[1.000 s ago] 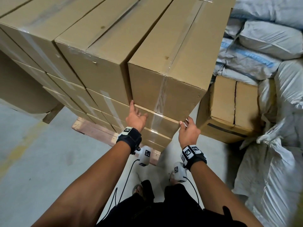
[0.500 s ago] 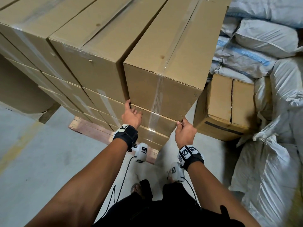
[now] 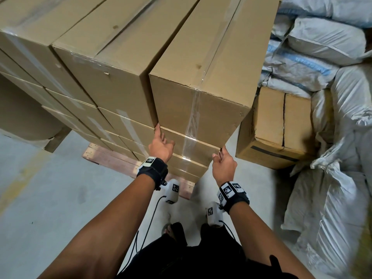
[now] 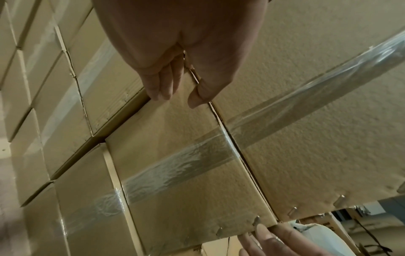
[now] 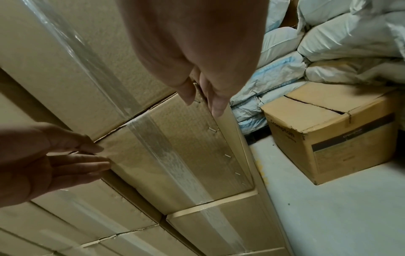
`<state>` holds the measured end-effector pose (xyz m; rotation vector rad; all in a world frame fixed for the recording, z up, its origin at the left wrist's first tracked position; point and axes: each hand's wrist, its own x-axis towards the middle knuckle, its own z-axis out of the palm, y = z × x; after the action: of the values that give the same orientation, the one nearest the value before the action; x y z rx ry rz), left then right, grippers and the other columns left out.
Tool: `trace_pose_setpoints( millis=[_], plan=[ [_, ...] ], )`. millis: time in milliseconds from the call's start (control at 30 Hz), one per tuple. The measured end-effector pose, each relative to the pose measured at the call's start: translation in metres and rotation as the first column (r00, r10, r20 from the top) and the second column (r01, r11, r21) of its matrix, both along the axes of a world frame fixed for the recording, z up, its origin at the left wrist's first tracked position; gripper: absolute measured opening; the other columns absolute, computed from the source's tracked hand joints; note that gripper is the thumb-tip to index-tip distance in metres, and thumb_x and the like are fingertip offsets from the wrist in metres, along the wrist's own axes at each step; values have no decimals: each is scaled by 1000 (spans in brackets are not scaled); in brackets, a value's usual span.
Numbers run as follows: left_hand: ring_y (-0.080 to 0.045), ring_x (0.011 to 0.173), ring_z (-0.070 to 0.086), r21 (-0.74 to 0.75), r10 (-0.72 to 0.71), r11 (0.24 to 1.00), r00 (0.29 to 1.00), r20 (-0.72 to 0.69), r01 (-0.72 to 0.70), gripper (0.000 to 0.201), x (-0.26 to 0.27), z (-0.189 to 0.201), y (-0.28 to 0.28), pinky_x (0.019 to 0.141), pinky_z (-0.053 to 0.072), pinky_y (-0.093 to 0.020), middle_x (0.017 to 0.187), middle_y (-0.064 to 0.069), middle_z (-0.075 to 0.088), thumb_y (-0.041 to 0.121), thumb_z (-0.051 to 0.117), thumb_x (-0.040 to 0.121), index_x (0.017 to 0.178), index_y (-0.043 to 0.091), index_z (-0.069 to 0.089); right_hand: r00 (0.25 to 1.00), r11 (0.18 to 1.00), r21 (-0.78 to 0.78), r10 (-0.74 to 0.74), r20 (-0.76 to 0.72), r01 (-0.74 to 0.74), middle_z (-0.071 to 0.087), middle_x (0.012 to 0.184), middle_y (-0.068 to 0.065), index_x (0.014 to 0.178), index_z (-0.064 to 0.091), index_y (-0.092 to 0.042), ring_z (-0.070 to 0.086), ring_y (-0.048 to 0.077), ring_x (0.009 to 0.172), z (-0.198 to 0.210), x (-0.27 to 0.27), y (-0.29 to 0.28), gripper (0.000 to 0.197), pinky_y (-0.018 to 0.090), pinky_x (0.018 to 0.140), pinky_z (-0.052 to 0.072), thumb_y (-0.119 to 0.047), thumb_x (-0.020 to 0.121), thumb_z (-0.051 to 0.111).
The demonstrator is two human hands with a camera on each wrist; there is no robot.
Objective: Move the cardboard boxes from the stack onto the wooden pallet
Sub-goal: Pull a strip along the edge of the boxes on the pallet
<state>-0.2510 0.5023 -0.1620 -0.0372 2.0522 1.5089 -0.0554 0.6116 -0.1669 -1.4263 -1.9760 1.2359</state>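
Tan taped cardboard boxes stand in tiers on a wooden pallet (image 3: 112, 158). The top right box (image 3: 197, 109) juts forward a little beyond the tier below. My left hand (image 3: 161, 135) reaches up to its lower left corner, with straight fingers in the gap beside the neighbouring box (image 4: 171, 93). My right hand (image 3: 219, 154) touches the lower right corner, thumb on the front face and fingers (image 5: 217, 107) along the side edge. Neither hand wraps round the box. Its underside is hidden.
A brown printed carton (image 3: 281, 127) sits on the floor just right of the stack. White sacks (image 3: 332, 37) are piled behind and beside it. A large cardboard sheet (image 3: 20, 109) leans at the left. Grey concrete floor (image 3: 50, 198) lies to my left.
Both hands have stayed at the top right box's lower corners, shifting only slightly. The stack sits a little nearer in view.
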Motion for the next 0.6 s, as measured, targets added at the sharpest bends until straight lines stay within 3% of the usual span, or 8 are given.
trace_pose_setpoints(
  millis=[100,200,267,300,333,400,533,600],
  plan=[
    [-16,138,56,-39,-26,999,999,-41,24,96,0,4,-2,118,43,-39,153,-7,56,-6,69,89,163,39,26,1000,999,-33,10,6,-10,60,146,16,156,45,-5,57,25,139,-4,2,-1,54,24,114,38,-12,105,61],
    [-29,133,59,-77,-11,997,996,-91,4,85,-2,6,1,115,46,-40,143,-19,60,-5,65,91,161,31,33,999,1000,-21,17,27,-17,64,143,14,153,51,-5,59,26,136,-6,3,0,49,29,115,42,-15,106,61],
    [-38,132,57,-73,-28,997,995,-98,21,85,-3,5,-3,114,46,-49,142,-24,59,-6,64,90,160,32,35,998,999,27,24,63,-25,72,129,10,143,57,-5,67,25,122,-11,2,0,41,35,110,50,-18,105,62],
    [-40,129,59,-96,-51,995,992,-117,40,83,-3,2,-5,112,48,-52,140,-24,60,-5,64,90,160,31,36,997,998,48,24,78,-28,73,113,6,137,60,-3,68,23,107,-15,2,0,36,32,103,51,-19,105,62],
    [-40,125,62,-122,-80,991,987,-137,63,81,-2,3,-6,110,49,-52,137,-24,63,-3,64,91,160,30,36,996,997,64,26,90,-32,68,100,2,131,61,-2,63,20,93,-17,2,0,32,29,95,50,-20,104,62],
    [-40,125,61,-103,-56,994,991,-125,43,79,-4,3,-6,111,49,-51,134,-26,63,-3,62,92,159,30,37,994,996,87,25,105,-34,61,91,-1,122,62,0,54,17,84,-19,2,0,28,26,86,46,-20,104,62],
    [-31,111,67,-63,-3,998,998,-62,-1,79,-1,4,-5,114,47,-46,119,-18,69,-5,59,92,159,30,37,997,993,111,34,73,-42,69,95,4,121,64,0,59,18,87,-13,5,-4,24,28,93,48,-17,104,62],
    [-22,117,67,-46,16,999,998,-56,-18,78,2,4,-9,115,44,-32,129,-15,69,-5,57,93,160,28,36,996,991,118,47,74,-56,72,94,7,122,65,0,61,21,86,-10,8,-8,24,27,92,47,-15,104,62]
  ],
)
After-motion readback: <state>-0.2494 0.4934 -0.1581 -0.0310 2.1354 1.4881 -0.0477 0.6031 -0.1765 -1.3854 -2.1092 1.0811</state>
